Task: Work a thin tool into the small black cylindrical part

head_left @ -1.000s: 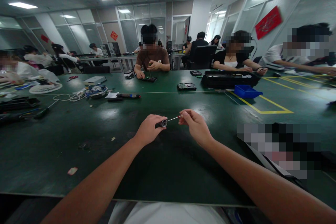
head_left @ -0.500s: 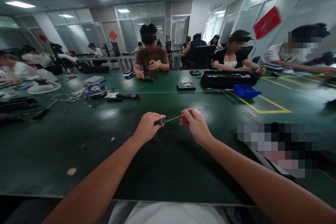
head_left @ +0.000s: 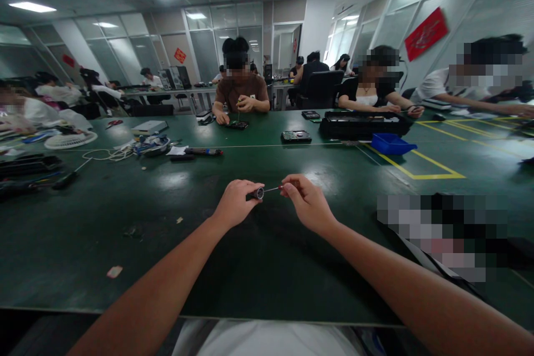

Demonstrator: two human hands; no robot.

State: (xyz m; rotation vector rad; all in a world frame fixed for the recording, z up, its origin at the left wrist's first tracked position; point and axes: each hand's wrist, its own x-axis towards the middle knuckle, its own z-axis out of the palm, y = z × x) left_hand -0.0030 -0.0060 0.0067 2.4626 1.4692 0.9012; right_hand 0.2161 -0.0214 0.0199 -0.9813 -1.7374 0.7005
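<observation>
My left hand is closed on a small dark cylinder, whose round, silver-rimmed end faces right. What is inside that end is too small to make out. A slim screwdriver with a thin metal shaft and a bit of red at the handle is pinched in my right hand. Its shaft points left and meets the cylinder's round end; whether the tip is inside cannot be told. Both hands are held above the green table, a short gap apart.
Beyond my hands lie a hard drive, a blue bin, a long black housing and a red-tipped pen-like tool. Tangled cables are at left. Co-workers sit across the table. A blurred-out item lies at right.
My right hand has moved slightly left toward the cylinder, so less of the screwdriver's shaft shows between my hands. The red part is now visible at my fingertips. My left hand has barely moved.
</observation>
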